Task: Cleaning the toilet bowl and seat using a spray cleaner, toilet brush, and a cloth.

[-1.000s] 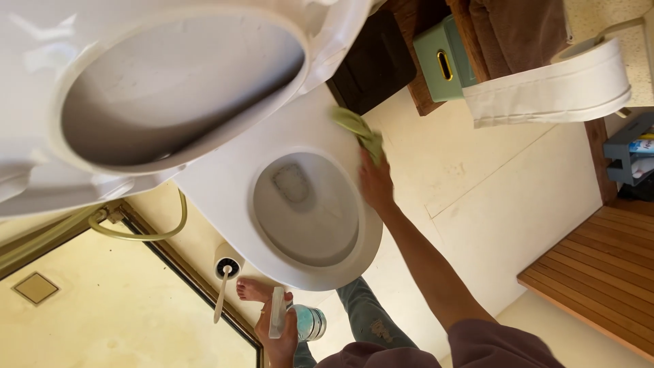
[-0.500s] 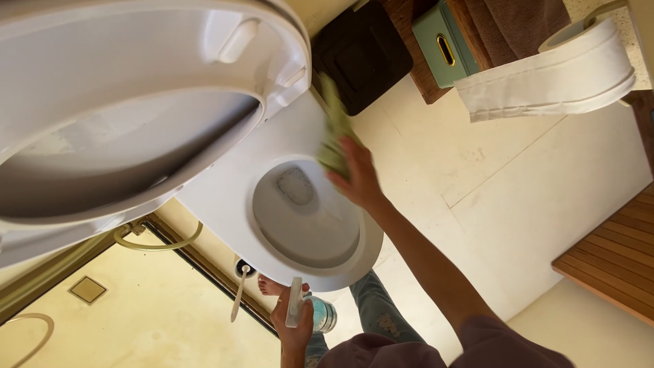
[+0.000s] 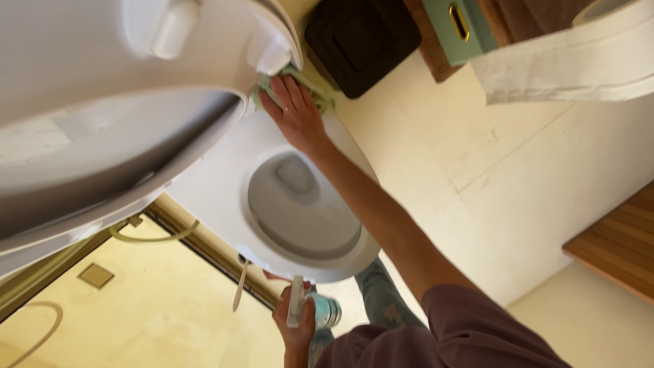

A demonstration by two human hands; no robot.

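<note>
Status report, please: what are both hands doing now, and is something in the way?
Right hand presses green cloth on toilet rim, by seat hinge. Left hand grips spray bottle, low. Raised toilet seat hangs close above cloth.

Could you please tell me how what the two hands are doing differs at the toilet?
The right hand lies flat, pressing a green cloth on the toilet rim by the hinge; the left hand is curled round a spray bottle held low, off the bowl. Both are bare.

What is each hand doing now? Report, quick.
Left hand: closed around a spray bottle.
Right hand: open, flat on a green cloth at the toilet rim's back.
</note>
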